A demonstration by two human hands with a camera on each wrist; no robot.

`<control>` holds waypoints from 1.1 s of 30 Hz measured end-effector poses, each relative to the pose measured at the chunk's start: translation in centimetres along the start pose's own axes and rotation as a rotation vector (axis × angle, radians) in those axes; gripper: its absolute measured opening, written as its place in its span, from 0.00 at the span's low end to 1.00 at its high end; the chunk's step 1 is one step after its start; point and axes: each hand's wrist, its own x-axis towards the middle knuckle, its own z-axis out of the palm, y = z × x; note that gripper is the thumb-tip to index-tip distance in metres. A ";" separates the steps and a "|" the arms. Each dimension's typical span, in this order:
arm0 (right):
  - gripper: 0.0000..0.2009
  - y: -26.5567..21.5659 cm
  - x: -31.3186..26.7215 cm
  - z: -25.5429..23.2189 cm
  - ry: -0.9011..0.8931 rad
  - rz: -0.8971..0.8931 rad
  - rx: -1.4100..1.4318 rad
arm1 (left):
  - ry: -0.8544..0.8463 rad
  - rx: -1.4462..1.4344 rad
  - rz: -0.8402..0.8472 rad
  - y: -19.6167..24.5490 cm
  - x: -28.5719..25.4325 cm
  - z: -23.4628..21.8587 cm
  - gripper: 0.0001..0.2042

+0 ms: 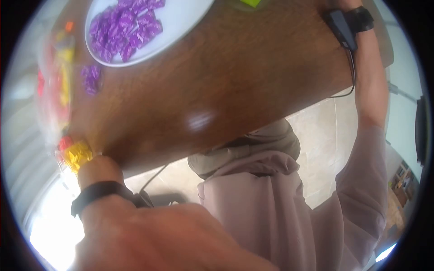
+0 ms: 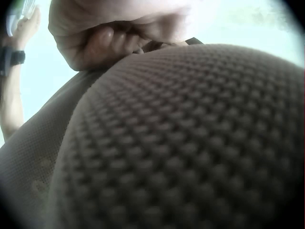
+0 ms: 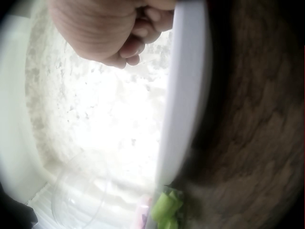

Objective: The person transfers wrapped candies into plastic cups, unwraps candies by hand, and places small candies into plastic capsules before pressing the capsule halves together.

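At the left end of the table, my left hand [image 1: 100,170] sits beside a yellow and red wrapper [image 1: 77,156]. In the left wrist view that hand [image 2: 107,38] has loosely curled fingers above a coarse textured fabric [image 2: 181,138]; nothing shows in them. My right hand is nearly out of the head view at the top right. In the right wrist view its fingers [image 3: 136,45] curl beside a white edge [image 3: 183,95], like a dish's side. I cannot tell whether the right hand [image 3: 105,31] holds anything.
A white plate [image 1: 192,18] of purple-wrapped sweets stands on the brown table [image 1: 203,86]. Left of it lies another purple-wrapped sweet [image 1: 91,79], near a red and yellow bag [image 1: 63,86]. Green wrappers [image 3: 167,210] and a clear round container [image 3: 78,195] show near the right hand.
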 end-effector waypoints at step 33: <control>0.07 1.2 0.2 0.1 -0.015 0.117 0.151 | 0.235 -0.007 0.414 5.4 1.4 -2.2 0.11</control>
